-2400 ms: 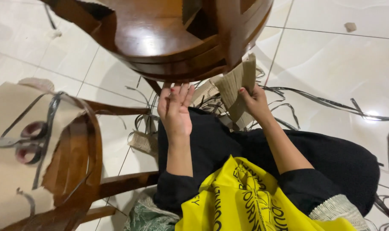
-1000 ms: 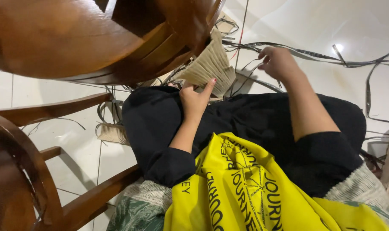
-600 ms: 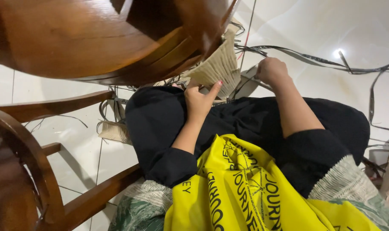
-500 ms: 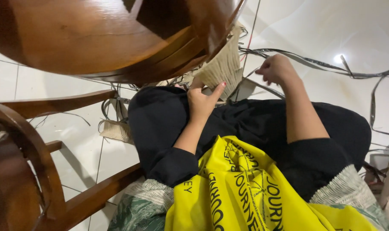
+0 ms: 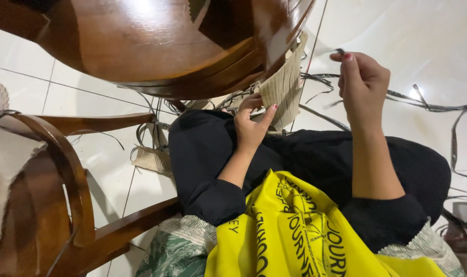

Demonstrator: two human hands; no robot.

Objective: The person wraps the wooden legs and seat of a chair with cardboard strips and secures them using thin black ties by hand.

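Person sits on a white tiled floor (image 5: pixel 439 31) under a round wooden chair seat (image 5: pixel 141 46), working on its woven edge. Left hand (image 5: pixel 251 125) presses flat against a beige woven panel (image 5: pixel 284 87) hanging from the seat rim, fingers spread on it, not clamped. Right hand (image 5: pixel 364 84) is raised well apart from the left, fingertips pinched shut on a thin dark strand (image 5: pixel 323 51) running up toward the rim. Loose dark strips (image 5: pixel 433 107) lie scattered over the floor; another wooden chair frame (image 5: pixel 64 169) stands beside the lap. Judging by this, weaving looks partly done: one panel is formed, much loose strip remains, and seat underside is hidden.
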